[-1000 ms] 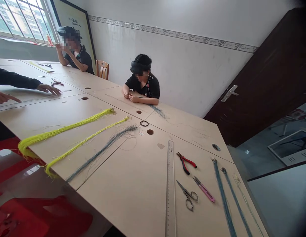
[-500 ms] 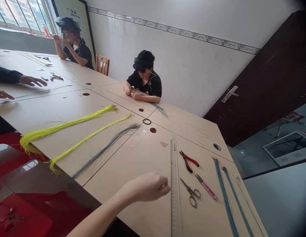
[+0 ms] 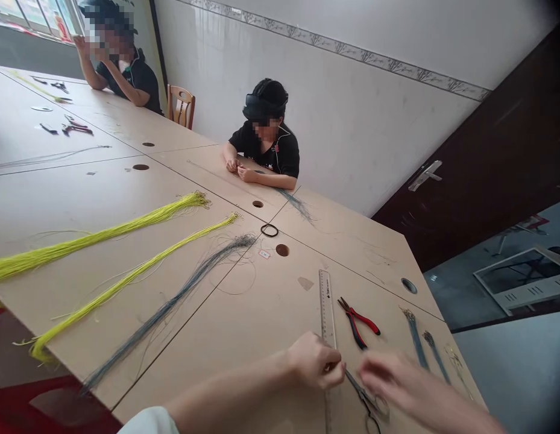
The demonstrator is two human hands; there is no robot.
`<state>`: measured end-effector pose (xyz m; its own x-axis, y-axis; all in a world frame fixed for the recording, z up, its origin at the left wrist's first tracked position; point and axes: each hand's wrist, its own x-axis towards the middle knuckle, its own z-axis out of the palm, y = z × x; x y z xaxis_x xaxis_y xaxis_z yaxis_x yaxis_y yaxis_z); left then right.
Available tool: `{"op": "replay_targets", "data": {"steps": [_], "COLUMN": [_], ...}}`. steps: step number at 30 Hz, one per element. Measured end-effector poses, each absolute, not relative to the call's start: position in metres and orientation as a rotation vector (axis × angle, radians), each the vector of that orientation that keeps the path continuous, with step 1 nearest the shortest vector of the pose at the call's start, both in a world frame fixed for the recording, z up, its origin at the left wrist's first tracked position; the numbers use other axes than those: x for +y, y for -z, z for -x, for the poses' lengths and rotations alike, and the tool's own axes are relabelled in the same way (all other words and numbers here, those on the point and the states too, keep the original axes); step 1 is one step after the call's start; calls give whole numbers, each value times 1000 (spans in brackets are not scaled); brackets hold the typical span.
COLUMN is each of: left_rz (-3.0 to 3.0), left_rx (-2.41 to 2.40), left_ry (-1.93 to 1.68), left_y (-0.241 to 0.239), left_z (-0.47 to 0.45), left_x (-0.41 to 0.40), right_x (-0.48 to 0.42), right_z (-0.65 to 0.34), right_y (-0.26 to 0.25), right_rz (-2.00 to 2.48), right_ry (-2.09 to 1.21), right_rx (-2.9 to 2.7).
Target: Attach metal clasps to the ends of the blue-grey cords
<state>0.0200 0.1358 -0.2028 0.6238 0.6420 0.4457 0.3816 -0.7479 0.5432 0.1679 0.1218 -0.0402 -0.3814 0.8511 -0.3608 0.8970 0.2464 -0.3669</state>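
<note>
My left hand (image 3: 318, 363) is closed in a pinch above the clear ruler (image 3: 325, 295); anything thin between its fingertips is too small to make out. Just to its right, my right hand (image 3: 390, 377) is blurred, its fingers curled towards the left one. I cannot make out what it holds. The two hands are close but apart. Beneath them lie dark metal scissors (image 3: 361, 395), partly covered by my right hand. Red-and-black pliers (image 3: 357, 319) rest just beyond, jaws pointing away. Bundles of blue-grey thread (image 3: 415, 337) lie at the right, partly hidden behind my right hand.
On the left lie a thick yellow thread bundle (image 3: 99, 236), a thinner yellow one (image 3: 139, 277) and a grey thread bundle (image 3: 171, 304). A black ring (image 3: 269, 230) sits near a table hole (image 3: 282, 250). Two co-workers sit across, one person (image 3: 266, 144) nearer, another (image 3: 121, 72) farther left.
My right hand has come into view from the lower right, over the scissors. My left hand has moved right, across the ruler. The view has shifted, and the hands at the left edge are gone.
</note>
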Motion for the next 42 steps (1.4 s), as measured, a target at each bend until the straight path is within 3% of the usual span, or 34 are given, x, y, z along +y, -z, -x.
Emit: {"op": "replay_targets", "data": {"steps": [5,13,28,42], "left_rz": [-2446,-2469,-2460,-2517], "left_rx": [839,831,920,953], "left_ry": [-966,-882,-495,-554], "left_y": [200,208,170,203], "left_z": [-18,-24,-5,-23], "left_x": [139,151,152,151], "right_x": [252,381,406,403], "right_z": [-75,36,60,67], "right_y": [63,121,152,139], "right_rz": [-1346,-1250,-1051,-1042], "right_ry": [815,417,140,182], "right_rx": [2654,2772,2680,2527]}}
